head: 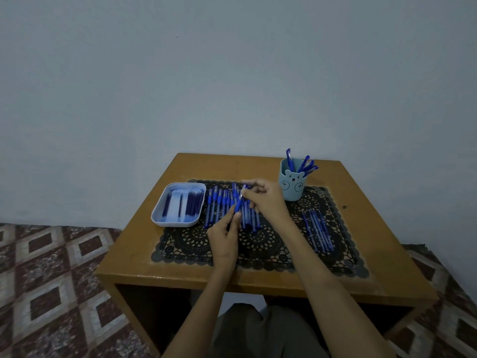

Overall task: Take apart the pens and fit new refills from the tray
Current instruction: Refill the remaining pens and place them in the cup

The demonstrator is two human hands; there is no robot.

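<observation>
1. The tray (158, 215) sits at the left edge of the lace mat (258, 253). In it we see a packed bunch of dark refills (193, 204) on its right side and two or three loose ones on its left; we cannot count the bunch.
2. A row of blue pens (219, 206) lies on the mat just beside the tray. We count about ten, but the hands cover the right end of the row.
3. The left hand (224, 239) pinches the lower end of one pen (241, 200) with curled fingertips, holding it tilted above the row.
4. The right hand (265, 198) pinches the upper end of that same pen between thumb and fingers; the pen's tip is hidden.
5. One bear-faced cup (291, 186) stands upright on the mat's far right corner, holding at least four capped pens (307, 165).
6. Near the mat's right edge lies a loose bundle of thin blue sticks (318, 232), five or six; we cannot tell whether they are refills or barrels.
</observation>
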